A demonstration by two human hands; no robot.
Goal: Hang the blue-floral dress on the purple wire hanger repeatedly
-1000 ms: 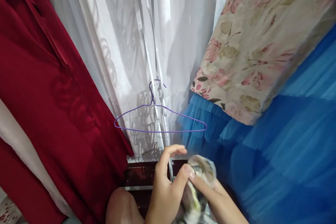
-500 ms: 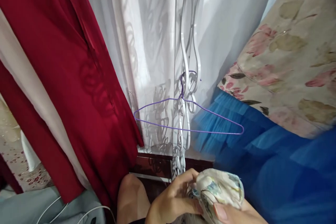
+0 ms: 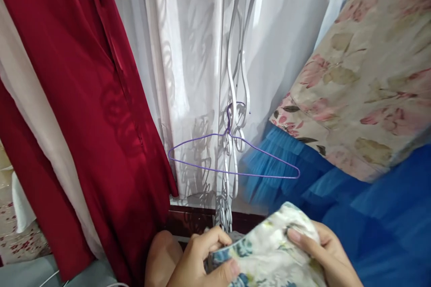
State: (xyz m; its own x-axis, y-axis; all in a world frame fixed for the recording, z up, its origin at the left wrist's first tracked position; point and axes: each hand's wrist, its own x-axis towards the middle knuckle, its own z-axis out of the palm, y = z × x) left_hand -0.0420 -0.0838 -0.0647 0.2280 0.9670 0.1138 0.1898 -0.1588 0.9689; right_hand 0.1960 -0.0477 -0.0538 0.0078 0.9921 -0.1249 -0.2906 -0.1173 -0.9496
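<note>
Both hands [image 3: 202, 262] [image 3: 328, 255] gripping floral cloth [image 3: 269, 251], purple wire hanger [image 3: 232, 161] on white grille [image 3: 232, 98]

Floral cloth [image 3: 266, 251], bunched before, now wider.

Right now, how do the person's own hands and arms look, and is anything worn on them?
Both are bare: the left hand and the right hand show no glove, ring or watch. No sleeve shows where the picture cuts the wrists. The nails are short and look unpainted. The cloth hides the palms.
</note>
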